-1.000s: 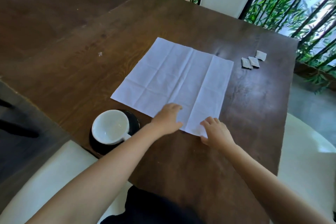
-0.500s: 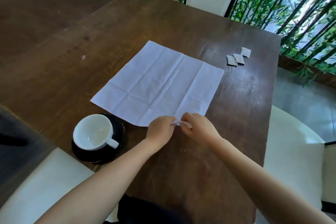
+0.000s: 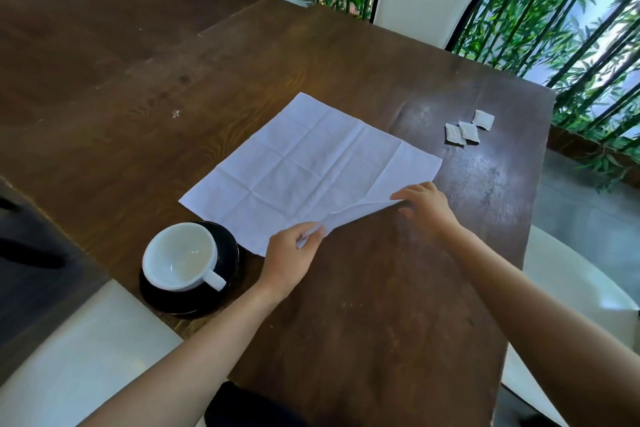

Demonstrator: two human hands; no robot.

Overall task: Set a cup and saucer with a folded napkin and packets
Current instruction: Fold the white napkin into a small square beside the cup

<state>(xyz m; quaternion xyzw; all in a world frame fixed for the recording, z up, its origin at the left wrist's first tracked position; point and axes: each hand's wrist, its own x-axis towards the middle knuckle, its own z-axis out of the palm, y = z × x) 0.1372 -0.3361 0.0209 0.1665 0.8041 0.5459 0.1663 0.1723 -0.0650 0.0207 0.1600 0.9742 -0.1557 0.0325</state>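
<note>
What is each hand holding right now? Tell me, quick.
Left hand: pinches the napkin at its lifted near corner.
Right hand: grips the same napkin along its lifted near edge, further right.

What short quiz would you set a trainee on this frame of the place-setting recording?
1. True or false: the white cup stands on the black saucer.
2. How many packets lie on the table past the napkin? A two, B three, C five.
3. Both hands pinch the napkin's lifted near edge. Which is closer to the white cup: the left hand or the right hand?
Key: 1 true; 2 B; 3 the left hand.
</note>
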